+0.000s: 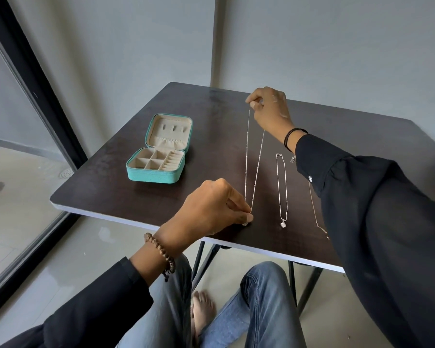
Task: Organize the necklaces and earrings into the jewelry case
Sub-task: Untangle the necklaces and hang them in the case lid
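Grey walls and a glass door at 9 o'clock frame a dark table (pixel 106 187); on it, toward 10 o'clock from its middle, the teal jewelry case (pixel 151 175) lies open, lid back, and its compartments look bare as far as the view shows. Nothing seems stowed yet, so I judge the task barely begun. The right hand (pixel 269 109), at 12 o'clock, pinches the upper end of a beaded necklace (pixel 246 156); the left hand (pixel 211 207), at 6 o'clock near the table's near edge, pinches its lower end, where a small pendant sits; the chain runs stretched between them, well apart from the case.

Counted: one case; three necklaces, namely the held one, a silver pendant necklace (pixel 285 187) laid straight just toward 3 o'clock of it, and a thin chain (pixel 317 219) farther toward 3 o'clock, partly hidden under the right sleeve (pixel 362 197). Earrings: none that I can make out. All three necklaces remain to go in.
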### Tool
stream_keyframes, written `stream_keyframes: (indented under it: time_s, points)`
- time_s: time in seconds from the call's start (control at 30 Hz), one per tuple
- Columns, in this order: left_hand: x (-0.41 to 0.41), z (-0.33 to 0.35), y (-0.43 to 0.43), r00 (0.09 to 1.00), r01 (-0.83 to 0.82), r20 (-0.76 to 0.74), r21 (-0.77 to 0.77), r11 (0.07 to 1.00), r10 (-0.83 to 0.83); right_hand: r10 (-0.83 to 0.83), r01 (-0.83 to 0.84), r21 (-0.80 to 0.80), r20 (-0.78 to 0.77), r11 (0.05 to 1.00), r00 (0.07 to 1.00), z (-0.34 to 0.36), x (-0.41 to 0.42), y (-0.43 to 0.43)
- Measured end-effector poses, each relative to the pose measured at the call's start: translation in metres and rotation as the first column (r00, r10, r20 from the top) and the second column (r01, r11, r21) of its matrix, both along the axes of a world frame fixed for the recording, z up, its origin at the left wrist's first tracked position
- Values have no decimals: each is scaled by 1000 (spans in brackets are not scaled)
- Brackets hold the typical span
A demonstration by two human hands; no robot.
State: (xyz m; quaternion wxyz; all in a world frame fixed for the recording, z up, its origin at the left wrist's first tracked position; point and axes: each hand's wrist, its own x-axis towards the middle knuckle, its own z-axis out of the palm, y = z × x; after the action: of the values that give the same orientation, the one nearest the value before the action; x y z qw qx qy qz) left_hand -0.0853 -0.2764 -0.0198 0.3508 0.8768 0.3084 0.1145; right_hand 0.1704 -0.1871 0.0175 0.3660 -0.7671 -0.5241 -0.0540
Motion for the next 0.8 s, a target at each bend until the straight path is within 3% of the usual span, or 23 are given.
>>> stream_keyframes:
  time_s: [0.27,0.5,0.8]
  points:
    - [-3,1,0,995,48,-95,302,952,-20,16,-14,-54,30,998,999,-7,-2,6]
    - [-12,-6,11,974,224,-46,334,915,-221,60,-41,-161,114,986,992,-18,9,-1]
    - [-11,-5,2,968,237,-3,329,914,-250,65,-39,-172,149,984,987,-43,8,3]
